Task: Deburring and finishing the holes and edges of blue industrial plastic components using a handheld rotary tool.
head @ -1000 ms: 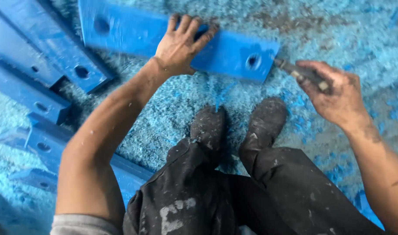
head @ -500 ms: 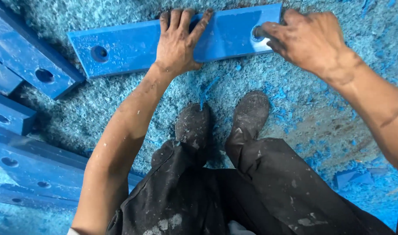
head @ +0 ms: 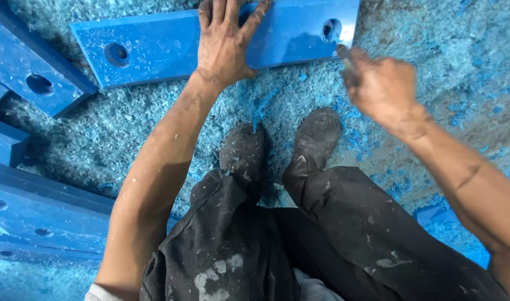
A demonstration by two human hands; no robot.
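Two dark trouser legs (head: 299, 239), dusted with pale smears, fill the near bottom of the head view. Beyond the knees, two dark shoes (head: 277, 147) stand side by side on the floor (head: 461, 50), which is covered in blue shavings. One thin blue curl (head: 260, 114) lies just above the left shoe.

Left side of view: stacked blue slabs (head: 37, 217) with drilled holes, lower left; another blue slab (head: 35, 72) at an angle, upper left.

Right hand (head: 380, 83), mid-distance, right of the shoes. Grip clenched around a slim tool (head: 345, 54); only its tip shows past the knuckles, so the kind of tool cannot be told. The tip sits at the near edge of the long blue plate (head: 154, 42), just below the hole (head: 330, 29) at its right end.

Left hand (head: 227, 39), farther out. Grip released: palm flat, fingers spread, pressing on the plate's middle, holding nothing.

The plate lies flat on the floor across the top of the view, slightly tilted, right end higher. A second hole (head: 117, 54) sits toward its left end.
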